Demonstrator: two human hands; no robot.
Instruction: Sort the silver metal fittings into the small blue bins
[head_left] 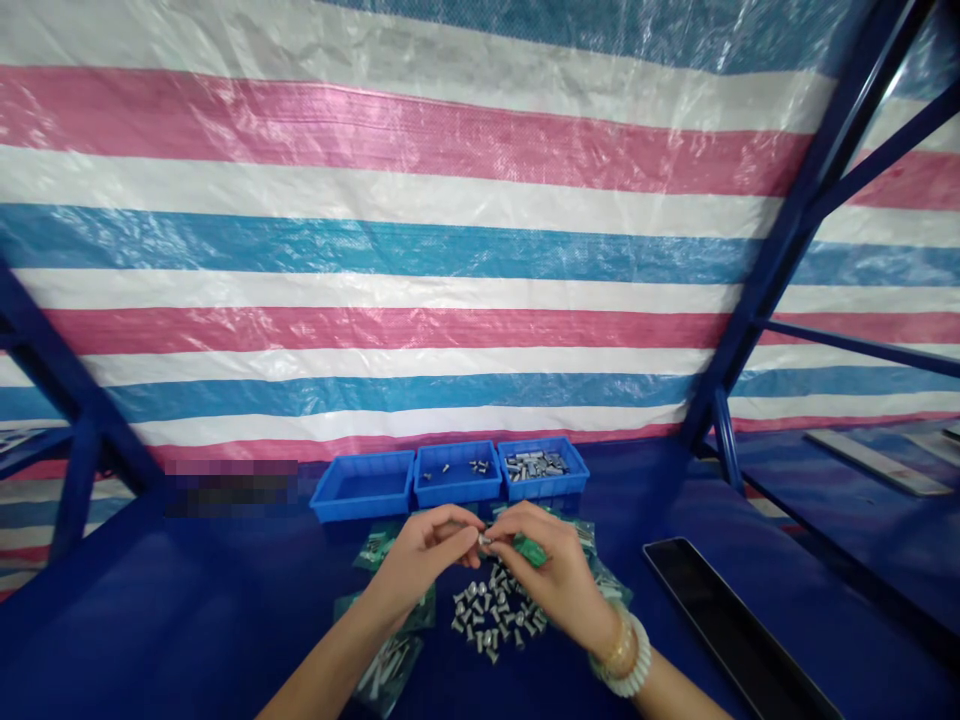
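Observation:
My left hand (pixel 431 552) and my right hand (pixel 551 565) meet just in front of the blue bins, their fingertips pinched together. Between them is a small silver bolt (pixel 484 540), partly covered by the fingers. Both hands seem to grip it, one from each side. Right below lies a loose pile of silver bolts (pixel 489 608) on the blue tabletop (pixel 247 610). Clear plastic bags with green print and metal parts surround the pile: one bag (pixel 388 668) by my left forearm, another bag (pixel 611 582) beyond my right wrist, others partly hidden behind the hands.
Three blue bins stand in a row at the back: a left bin (pixel 322 497), a middle bin (pixel 457 491) with a few small screws, and a right bin (pixel 544 486) holding many metal pieces. A dark flat tablet-like slab (pixel 735 625) lies at right. Blue frame posts (pixel 772 260) flank a striped sheet (pixel 420 330).

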